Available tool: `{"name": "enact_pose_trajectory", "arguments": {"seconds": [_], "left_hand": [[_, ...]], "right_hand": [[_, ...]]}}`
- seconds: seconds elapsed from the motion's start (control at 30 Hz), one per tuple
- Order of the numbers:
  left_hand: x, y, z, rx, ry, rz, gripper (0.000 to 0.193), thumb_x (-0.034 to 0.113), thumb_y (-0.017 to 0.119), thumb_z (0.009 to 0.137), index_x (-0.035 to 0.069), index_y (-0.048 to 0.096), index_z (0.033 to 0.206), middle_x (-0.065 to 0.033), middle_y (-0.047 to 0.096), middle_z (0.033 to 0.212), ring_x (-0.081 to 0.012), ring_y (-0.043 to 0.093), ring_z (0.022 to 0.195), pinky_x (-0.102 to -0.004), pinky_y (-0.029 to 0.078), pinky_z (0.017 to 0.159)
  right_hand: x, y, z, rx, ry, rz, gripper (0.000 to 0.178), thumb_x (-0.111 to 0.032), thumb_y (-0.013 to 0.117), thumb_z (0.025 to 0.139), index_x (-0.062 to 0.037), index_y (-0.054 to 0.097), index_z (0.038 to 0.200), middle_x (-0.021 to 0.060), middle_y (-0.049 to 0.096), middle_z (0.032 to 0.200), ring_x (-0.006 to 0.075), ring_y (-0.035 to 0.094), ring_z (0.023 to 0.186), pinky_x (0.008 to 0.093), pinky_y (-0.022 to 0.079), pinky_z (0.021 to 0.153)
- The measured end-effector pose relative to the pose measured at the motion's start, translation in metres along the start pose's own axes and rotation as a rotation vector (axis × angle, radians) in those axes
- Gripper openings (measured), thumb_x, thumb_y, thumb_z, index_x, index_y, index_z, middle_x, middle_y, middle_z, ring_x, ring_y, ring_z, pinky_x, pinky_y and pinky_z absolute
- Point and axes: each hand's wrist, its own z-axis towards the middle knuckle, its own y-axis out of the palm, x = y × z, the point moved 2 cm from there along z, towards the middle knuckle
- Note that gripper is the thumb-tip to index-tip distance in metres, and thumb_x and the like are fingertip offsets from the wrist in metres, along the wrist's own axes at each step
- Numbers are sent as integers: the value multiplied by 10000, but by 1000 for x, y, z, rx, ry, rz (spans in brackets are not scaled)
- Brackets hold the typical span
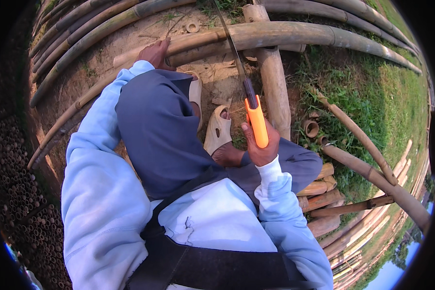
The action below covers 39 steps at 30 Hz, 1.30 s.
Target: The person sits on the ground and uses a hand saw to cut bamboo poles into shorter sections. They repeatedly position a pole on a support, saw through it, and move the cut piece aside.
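Observation:
My right hand (265,145) is wrapped round the orange handle of a hand saw (258,123). Its long thin blade runs away from me and lies across a thick bamboo pole (295,35) near the top of the view. Farther left on that pole, my left hand (154,54) grips it near its cut end, with some fingers hidden behind the knee and the pole. An upright-looking bamboo post (274,82) passes under the pole just right of the blade. How deep the blade sits in the bamboo I cannot tell.
My sandalled foot (218,130) is close below the blade. Long bamboo poles (82,53) lie at the far left. Short cut pieces (321,198) are stacked by my right knee, with slanting poles (357,164) over grass. Many stacked bamboo ends (14,179) fill the left side.

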Motion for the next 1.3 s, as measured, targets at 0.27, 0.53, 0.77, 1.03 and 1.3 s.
{"name": "enact_pose_trajectory", "arguments": {"seconds": [0.27, 0.53, 0.77, 1.03, 1.3], "left_hand": [[3, -4, -1, 4, 3, 11, 1023, 400, 856, 624, 75, 388, 1474, -235, 585, 1305, -423, 617, 1147, -459, 505, 994], [5, -2, -2, 11, -20, 29, 1020, 393, 853, 619, 78, 396, 1474, -220, 587, 1309, -414, 620, 1140, -455, 506, 997], [4, -1, -3, 0, -13, 29, 1017, 395, 867, 612, 80, 408, 1464, -211, 595, 1298, -418, 622, 1130, -459, 510, 992], [5, -3, -4, 36, -5, 26, 1016, 393, 870, 617, 85, 403, 1465, -211, 595, 1292, -414, 621, 1131, -456, 512, 992], [8, -5, -3, 23, -12, 30, 1026, 400, 864, 616, 80, 394, 1471, -210, 591, 1298, -406, 615, 1141, -455, 509, 997]], "right_hand": [[-4, -10, -25, -15, 9, -80, 239, -89, 735, 895, 36, 670, 1088, 81, 664, 744, 144, 619, 652, 288, 494, 629], [6, 13, 32, 21, 2, -44, 156, -125, 717, 916, 21, 667, 893, 89, 633, 658, 151, 559, 544, 306, 454, 544], [-6, -13, -38, 32, -27, -86, 247, -36, 710, 876, 41, 692, 1110, 82, 648, 694, 135, 613, 603, 274, 501, 604], [20, 16, 58, 18, -50, 13, 201, -160, 731, 913, 21, 648, 881, 85, 597, 642, 141, 535, 558, 313, 445, 549], [-56, -13, -36, 84, -125, -102, 132, -33, 702, 871, 32, 682, 983, 119, 610, 647, 194, 578, 537, 317, 477, 556]]}}
